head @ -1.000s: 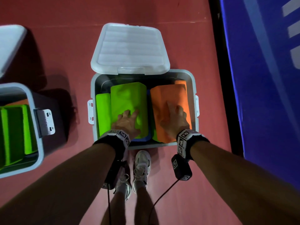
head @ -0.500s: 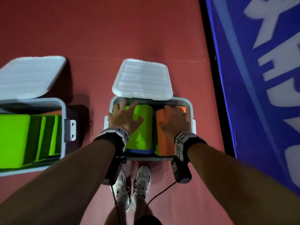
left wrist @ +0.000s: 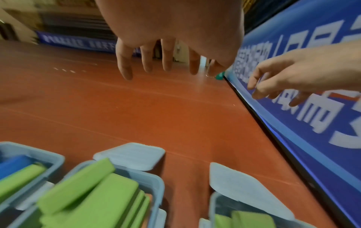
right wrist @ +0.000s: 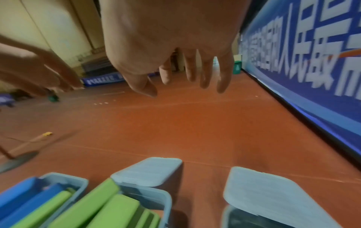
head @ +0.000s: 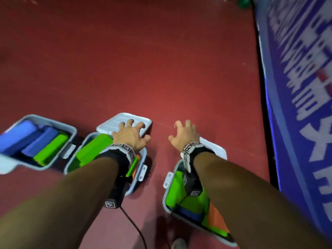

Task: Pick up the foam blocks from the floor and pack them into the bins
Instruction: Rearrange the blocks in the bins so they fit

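Three grey bins stand open on the red floor. The left bin (head: 71,131) holds blue blocks (head: 19,138) and a green one. In the middle bin (head: 85,139) lie green blocks (head: 93,150), also seen in the left wrist view (left wrist: 93,194). The right bin (head: 164,203) holds green (head: 190,201), blue and orange (head: 215,218) blocks. My left hand (head: 132,131) hovers with spread fingers above the middle bin's lid (head: 109,124), empty. Over bare floor my right hand (head: 182,132) hangs with loosely curled fingers, also empty. Both palms show nothing (left wrist: 168,61) (right wrist: 185,77).
A blue banner wall (head: 296,87) runs along the right side. The right bin's lid (head: 214,150) lies behind it. A black cable (head: 134,225) trails from my left wrist, and a shoe (head: 177,244) shows at the bottom. A stand's base (right wrist: 17,160) sits on the floor to the left.
Both hands have lifted off the green and orange blocks in the bin and now reach forward, empty. The view has risen and turned, so three bins show.
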